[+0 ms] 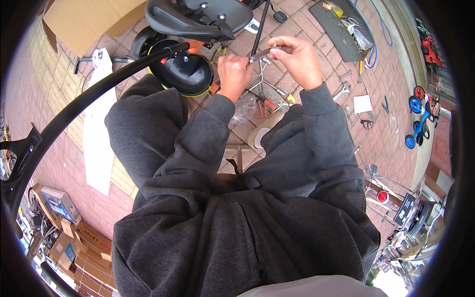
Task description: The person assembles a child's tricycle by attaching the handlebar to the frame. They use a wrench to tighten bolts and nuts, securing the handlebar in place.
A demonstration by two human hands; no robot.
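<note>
Your right hand (pixel 301 62) pinches a slim metal tool (pixel 263 53) between thumb and fingers, just by the lower end of the black tube (pixel 261 28). Your left hand (pixel 233 76) is curled close beside that end; I cannot tell what its fingers grasp. Printing covers the retail box (pixel 60 204) at lower left; the cardboard carton (pixel 60 247) below bears a blue label (pixel 71 252). Reddish brick paving (pixel 54 156) spreads underneath, a blue ride-on toy (pixel 420 118) standing at far right.
</note>
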